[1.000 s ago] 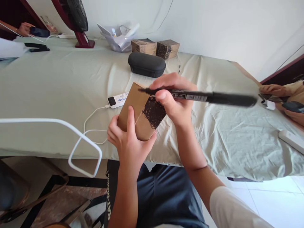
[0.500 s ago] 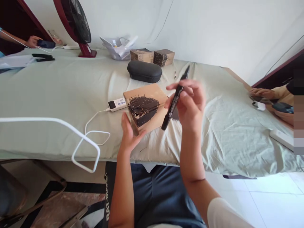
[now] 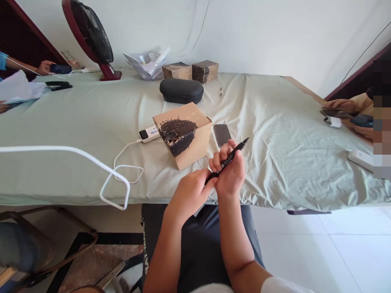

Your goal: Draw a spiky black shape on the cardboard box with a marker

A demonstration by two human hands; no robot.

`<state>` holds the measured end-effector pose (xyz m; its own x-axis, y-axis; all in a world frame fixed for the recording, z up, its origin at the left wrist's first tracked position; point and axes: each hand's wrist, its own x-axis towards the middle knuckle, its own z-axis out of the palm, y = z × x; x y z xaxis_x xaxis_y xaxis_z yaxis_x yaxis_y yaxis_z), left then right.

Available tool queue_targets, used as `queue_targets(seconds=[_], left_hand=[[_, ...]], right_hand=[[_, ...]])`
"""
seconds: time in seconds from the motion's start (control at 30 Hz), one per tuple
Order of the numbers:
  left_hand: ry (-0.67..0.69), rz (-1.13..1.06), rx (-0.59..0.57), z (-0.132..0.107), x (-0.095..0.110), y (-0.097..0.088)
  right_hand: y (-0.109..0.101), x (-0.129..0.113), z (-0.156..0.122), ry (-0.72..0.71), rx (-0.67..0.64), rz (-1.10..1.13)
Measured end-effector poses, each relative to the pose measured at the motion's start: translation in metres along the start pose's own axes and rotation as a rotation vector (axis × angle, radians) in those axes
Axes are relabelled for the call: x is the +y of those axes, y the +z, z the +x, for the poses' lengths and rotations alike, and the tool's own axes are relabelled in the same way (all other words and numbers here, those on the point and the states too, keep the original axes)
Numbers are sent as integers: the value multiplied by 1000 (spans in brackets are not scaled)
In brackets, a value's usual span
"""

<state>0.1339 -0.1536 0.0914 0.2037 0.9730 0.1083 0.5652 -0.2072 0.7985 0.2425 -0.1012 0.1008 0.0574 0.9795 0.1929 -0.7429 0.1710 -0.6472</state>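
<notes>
A brown cardboard box point(image 3: 195, 140) with a black scribbled patch over one corner stands on the cloth-covered table point(image 3: 70, 122). My right hand point(image 3: 229, 171) is closed round a black marker pen point(image 3: 228, 160), whose far end points up and to the right. My left hand point(image 3: 191, 193) pinches the marker's lower end, just in front of the box. Both hands hover near the table's front edge.
Behind the box lie a phone point(image 3: 222, 134), a white power bank point(image 3: 149, 134) with a looping white cable point(image 3: 122, 162), a black case point(image 3: 181, 90) and two small brown boxes point(image 3: 191, 71). A fan point(image 3: 91, 34) stands far left. Other people's hands appear at far left point(image 3: 45, 67) and far right point(image 3: 339, 106).
The box left my left hand and now stands on the table. My right hand came down with the marker, and my left hand moved over to grip the marker's lower end.
</notes>
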Motion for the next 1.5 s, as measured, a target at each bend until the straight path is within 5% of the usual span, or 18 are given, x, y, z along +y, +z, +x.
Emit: queue_targets(seconds=[0.4,0.63,0.77,0.83,0.97,1.17,1.33,1.5], left_hand=[[-46,-639,-337,9,-17,5],[-92,-807,-418,11,-27,4],[-51,-893,-565,2,-35,-4],[-6,-920,-477,-6,-36,-14],[-5,-709,-42,-23,-28,-38],[-91,-443,367,-34,-16,-44],[-73,-439,458,-34,-14,-36],[-87,-406,500,-32,-12,-35]], right_hand=[[-4,-14,-9,-78,122,-30],[-1,-8,-12,-90,71,16],[-18,-20,0,-168,-29,18],[-33,-29,7,-209,-117,-19],[-49,-34,10,-37,-360,-317],[-35,-26,0,-64,-650,-903],[-26,-24,-3,-46,-817,-1009],[-28,-26,-1,-90,-781,-1039]])
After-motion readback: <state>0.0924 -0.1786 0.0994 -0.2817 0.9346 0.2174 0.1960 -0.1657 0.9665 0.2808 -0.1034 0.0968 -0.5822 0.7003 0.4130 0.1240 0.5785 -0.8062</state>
